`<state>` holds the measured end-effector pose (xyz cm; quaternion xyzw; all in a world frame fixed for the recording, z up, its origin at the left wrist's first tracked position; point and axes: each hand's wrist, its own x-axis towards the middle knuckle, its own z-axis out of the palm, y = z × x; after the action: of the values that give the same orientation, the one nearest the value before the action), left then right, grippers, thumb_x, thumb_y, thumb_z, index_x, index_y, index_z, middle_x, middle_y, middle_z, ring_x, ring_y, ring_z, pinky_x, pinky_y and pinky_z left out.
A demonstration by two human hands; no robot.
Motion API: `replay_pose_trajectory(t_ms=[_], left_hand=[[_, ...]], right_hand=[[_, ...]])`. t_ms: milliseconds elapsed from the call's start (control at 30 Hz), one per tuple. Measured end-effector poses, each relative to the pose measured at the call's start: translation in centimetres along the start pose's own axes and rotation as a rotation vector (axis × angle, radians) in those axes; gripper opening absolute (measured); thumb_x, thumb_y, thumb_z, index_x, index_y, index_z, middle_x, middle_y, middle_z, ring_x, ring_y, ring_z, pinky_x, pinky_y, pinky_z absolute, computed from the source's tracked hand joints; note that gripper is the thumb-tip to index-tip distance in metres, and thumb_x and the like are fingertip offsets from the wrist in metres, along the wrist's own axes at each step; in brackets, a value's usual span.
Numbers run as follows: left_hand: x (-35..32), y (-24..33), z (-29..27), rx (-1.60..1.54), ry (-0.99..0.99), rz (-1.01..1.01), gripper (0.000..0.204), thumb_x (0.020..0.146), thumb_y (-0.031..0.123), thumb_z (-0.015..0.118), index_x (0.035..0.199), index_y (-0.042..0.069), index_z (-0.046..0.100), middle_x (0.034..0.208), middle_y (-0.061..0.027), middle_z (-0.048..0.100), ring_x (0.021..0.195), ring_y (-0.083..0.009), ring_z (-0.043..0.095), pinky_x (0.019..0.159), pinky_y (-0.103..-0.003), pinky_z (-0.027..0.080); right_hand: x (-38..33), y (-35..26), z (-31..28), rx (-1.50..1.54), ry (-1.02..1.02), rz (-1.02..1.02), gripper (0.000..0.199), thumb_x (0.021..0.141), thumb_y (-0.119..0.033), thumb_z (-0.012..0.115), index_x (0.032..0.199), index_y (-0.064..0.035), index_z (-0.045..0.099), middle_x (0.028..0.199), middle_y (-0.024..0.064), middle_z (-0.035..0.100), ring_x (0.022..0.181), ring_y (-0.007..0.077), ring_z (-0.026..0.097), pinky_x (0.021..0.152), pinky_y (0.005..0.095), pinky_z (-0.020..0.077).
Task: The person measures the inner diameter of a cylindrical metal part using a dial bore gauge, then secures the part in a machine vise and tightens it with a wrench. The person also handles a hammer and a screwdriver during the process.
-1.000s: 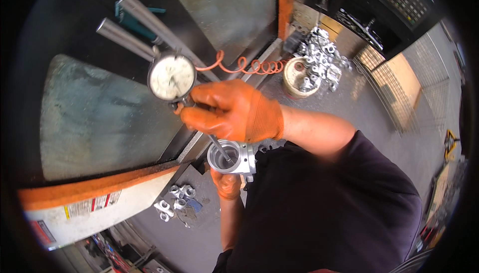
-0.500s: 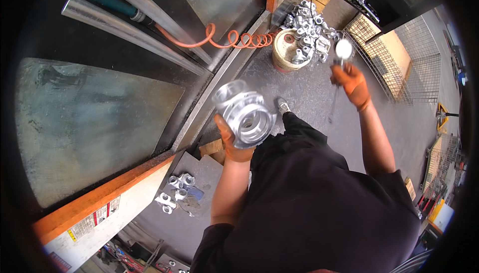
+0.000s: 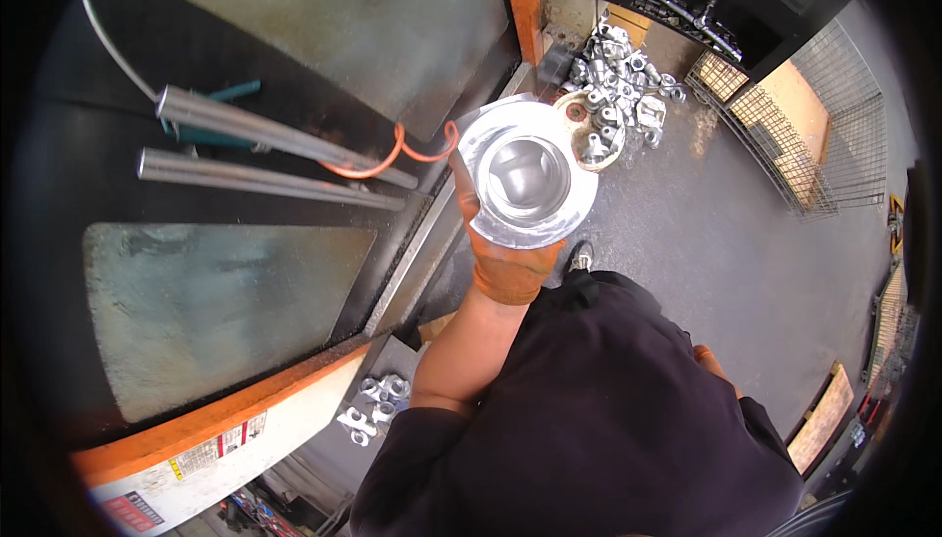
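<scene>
A shiny metal casting point(image 3: 527, 184) with a wide round flange and a deep bore is held up in front of me, its open end facing up at the view. My left hand point(image 3: 512, 270), in an orange glove, is closed around its lower side, with the thumb along the left edge. Only a small orange bit of my right hand point(image 3: 708, 358) shows beside my dark shirt, low at my right side; its fingers are hidden.
Beyond the casting, a heap of metal castings point(image 3: 628, 76) rises around a bucket point(image 3: 616, 156). Several more castings point(image 3: 378, 404) lie at lower left. A machine door point(image 3: 226, 311) with two metal bars point(image 3: 265, 179) and an orange coiled hose point(image 3: 378, 166) stands left. Wire cages point(image 3: 844, 115) are at right.
My left hand has lifted the casting up and to the right, turning its bore upward. My right hand has dropped to my side; the round-headed rod it held is out of sight.
</scene>
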<state>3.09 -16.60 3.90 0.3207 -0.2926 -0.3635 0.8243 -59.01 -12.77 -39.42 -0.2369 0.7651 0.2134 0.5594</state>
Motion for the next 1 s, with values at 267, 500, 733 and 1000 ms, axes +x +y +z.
replay_pose_trajectory(t_ms=[267, 500, 733, 1000], left_hand=[[5.4, -3.4, 6.6, -0.227, -0.125, -0.17, 0.073, 0.107, 0.058, 0.038, 0.153, 0.001, 0.038, 0.144, -0.0147, 0.057, 0.128, -0.0257, 0.059, 0.109, -0.041, 0.049], [8.0, -4.7, 9.7, -0.511, -0.122, -0.352, 0.098, 0.08, 0.057, 0.081, 0.151, 0.003, 0.041, 0.136, -0.0236, 0.059, 0.125, -0.0418, 0.058, 0.107, -0.053, 0.051], [10.5, -5.0, 9.9, -0.634, -0.37, -0.509, 0.108, 0.084, 0.078, 0.063, 0.154, 0.001, 0.035, 0.145, -0.0212, 0.054, 0.131, -0.0357, 0.058, 0.109, -0.053, 0.051], [12.3, -5.2, 9.2, -0.772, -0.281, -0.662, 0.114, 0.075, 0.077, 0.073, 0.154, 0.003, 0.037, 0.145, -0.0202, 0.053, 0.13, -0.0372, 0.058, 0.108, -0.057, 0.051]], right_hand=[[1.2, -9.4, 3.2, 0.366, -0.086, -0.214, 0.018, 0.096, -0.025, 0.06, 0.093, -0.0079, 0.064, 0.08, 0.0178, 0.07, 0.06, 0.0276, 0.066, 0.053, 0.0417, 0.0509], [-5.9, -16.0, 4.0, 0.29, -0.034, -0.421, 0.043, 0.103, -0.041, 0.056, 0.115, -0.0006, 0.064, 0.093, 0.0226, 0.075, 0.067, 0.0265, 0.072, 0.052, 0.0365, 0.0532], [7.9, -7.8, 4.8, -0.276, -0.035, -0.536, 0.03, 0.097, -0.025, 0.058, 0.114, -0.0058, 0.073, 0.103, 0.0186, 0.076, 0.09, 0.031, 0.073, 0.078, 0.0419, 0.0566], [16.0, -0.2, 4.4, -0.125, -0.217, -0.623, 0.04, 0.096, -0.037, 0.06, 0.127, -0.0148, 0.072, 0.12, 0.0084, 0.075, 0.105, 0.0238, 0.071, 0.094, 0.0385, 0.0525]])
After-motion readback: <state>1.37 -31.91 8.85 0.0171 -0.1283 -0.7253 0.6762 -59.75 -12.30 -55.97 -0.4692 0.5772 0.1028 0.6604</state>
